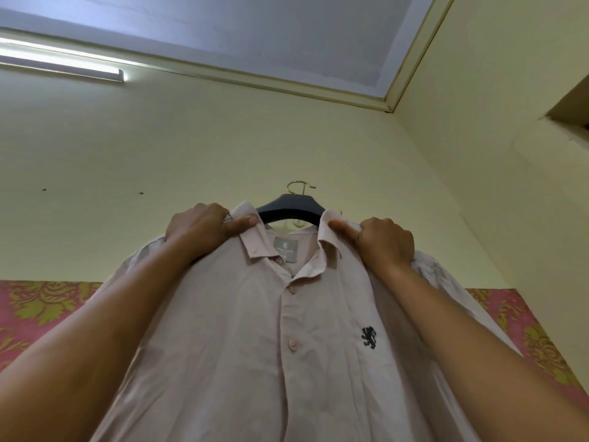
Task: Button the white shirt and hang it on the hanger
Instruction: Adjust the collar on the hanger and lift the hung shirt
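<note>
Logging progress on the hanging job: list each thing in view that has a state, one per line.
shirt: on the hanger, visible buttons fastened, collar open at the top.
hanger: dark, inside the shirt's shoulders, metal hook up against the wall.
left hand: closed on the shirt's shoulder beside the collar.
right hand: closed on the other shoulder.
tube light: lit.

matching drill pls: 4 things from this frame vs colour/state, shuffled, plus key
Things:
1. hanger
2. tube light
3. chest logo
4. left hand

Colour/state:
A. lit, high on the wall
B. dark body with a metal hook, inside the shirt neck
C. small dark emblem stitched beside the buttoned placket
D. grip on the collar at the shoulder

Pairs: 1-B, 2-A, 3-C, 4-D
</note>
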Demonstrator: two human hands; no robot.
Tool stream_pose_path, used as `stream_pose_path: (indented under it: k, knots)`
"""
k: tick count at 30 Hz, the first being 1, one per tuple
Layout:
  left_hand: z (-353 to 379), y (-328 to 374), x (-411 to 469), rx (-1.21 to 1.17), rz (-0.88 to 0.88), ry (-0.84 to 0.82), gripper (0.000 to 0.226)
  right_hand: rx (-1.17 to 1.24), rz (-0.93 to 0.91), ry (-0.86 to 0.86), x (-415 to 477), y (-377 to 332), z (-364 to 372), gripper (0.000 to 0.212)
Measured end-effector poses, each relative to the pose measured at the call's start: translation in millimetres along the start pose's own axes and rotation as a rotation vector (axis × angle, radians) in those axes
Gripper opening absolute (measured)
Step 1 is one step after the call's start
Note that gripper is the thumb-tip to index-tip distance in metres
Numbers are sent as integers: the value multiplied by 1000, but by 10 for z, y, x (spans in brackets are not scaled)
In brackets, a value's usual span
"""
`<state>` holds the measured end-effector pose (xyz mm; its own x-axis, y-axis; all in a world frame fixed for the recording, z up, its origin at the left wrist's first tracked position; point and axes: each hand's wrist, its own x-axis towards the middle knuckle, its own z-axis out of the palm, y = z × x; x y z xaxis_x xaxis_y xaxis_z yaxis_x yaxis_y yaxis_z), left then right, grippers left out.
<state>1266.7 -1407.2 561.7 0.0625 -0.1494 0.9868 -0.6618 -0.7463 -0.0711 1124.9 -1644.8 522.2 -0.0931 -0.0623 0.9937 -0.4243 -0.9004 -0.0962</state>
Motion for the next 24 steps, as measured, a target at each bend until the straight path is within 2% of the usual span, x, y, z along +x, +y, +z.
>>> stream_pose_path:
  k: [8, 16, 22, 24]
  knots:
    - [223, 33, 1, 44, -54, -53, 71, 28, 7, -73, 9, 109, 311, 75]
    - [318, 59, -141, 84, -50, -42, 72, 14, 3, 19, -249, 171, 553, 83]
    - [276, 81, -298, 116, -25, 18, 54, 159, -23, 57, -393, 204, 645, 62]
    - [294, 56, -404, 120, -9, 72, 50, 217, -55, 39, -483, 214, 671, 72]
